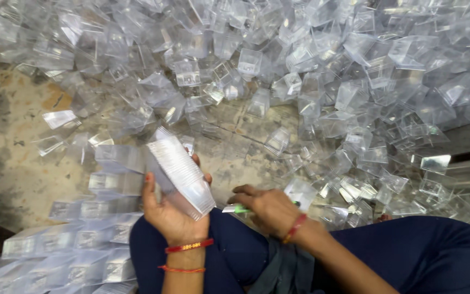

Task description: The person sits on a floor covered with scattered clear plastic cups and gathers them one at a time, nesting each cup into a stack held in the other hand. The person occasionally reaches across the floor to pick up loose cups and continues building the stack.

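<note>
Rows of stacked cups lie at left on the floor, the left hand clamps a tilted cup stack, and the right hand, fingers curled together, pinches a green tool below the loose pile

A heap of clear, colourless plastic cups glints silver-white across a floor of mottled grey concrete, blotched with tan and rusty orange patches and dark cracks. A nested stack of cups, clear with milky white ribbed edges, sits in the left hand, whose wrist bears a red thread with gold beads and a thinner orange-red thread. The right hand covers a bright green tool and wears a red-and-orange band. Navy blue trousers fill the lower frame, crossed by a grey-blue cloth. Rows of clear stacked cups show faint grey patterns.
</note>
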`<state>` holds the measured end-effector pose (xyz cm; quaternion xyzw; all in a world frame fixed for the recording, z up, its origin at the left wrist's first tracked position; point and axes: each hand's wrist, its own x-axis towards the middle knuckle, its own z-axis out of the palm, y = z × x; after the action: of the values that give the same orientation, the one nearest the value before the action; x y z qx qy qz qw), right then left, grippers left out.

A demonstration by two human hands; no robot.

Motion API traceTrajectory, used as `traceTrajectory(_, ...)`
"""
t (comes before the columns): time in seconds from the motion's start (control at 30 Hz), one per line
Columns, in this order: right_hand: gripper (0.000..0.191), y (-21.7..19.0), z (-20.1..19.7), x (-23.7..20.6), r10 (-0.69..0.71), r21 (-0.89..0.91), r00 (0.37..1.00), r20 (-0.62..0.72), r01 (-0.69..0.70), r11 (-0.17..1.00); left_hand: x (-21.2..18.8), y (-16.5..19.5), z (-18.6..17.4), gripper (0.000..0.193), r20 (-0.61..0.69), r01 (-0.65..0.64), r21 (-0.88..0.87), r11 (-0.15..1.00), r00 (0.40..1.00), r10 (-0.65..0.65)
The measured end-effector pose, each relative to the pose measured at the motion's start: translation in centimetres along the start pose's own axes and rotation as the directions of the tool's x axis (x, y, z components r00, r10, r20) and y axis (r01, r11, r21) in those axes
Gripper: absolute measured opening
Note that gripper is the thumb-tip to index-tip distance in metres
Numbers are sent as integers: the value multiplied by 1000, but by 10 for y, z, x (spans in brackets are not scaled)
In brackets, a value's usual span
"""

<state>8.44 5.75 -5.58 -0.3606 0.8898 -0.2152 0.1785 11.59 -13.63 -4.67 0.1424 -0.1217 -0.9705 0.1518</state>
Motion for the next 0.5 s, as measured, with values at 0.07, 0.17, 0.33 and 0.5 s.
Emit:
traceTrajectory(0.07,59,-3,10,13,33,-67,979,202,-20,998,3,2,-5,58,-47,74,-103,992,996,-80)
traceTrajectory(0.17,67,-2,6,20,53,52,996,76,-57,997,5,-2,-9,57,-84,37,-18,999,996,-39)
traceTrajectory(0.33,58,-2,-22,19,49,94,977,-209,-29,995,3,-8,-6,54,-7,35,76,996,999,-35)
traceTrajectory(0.5,33,6,-57,-6,527,527,837,-150,-383,758,-6,-12,8,60,-34,110,251,962,994,-105)
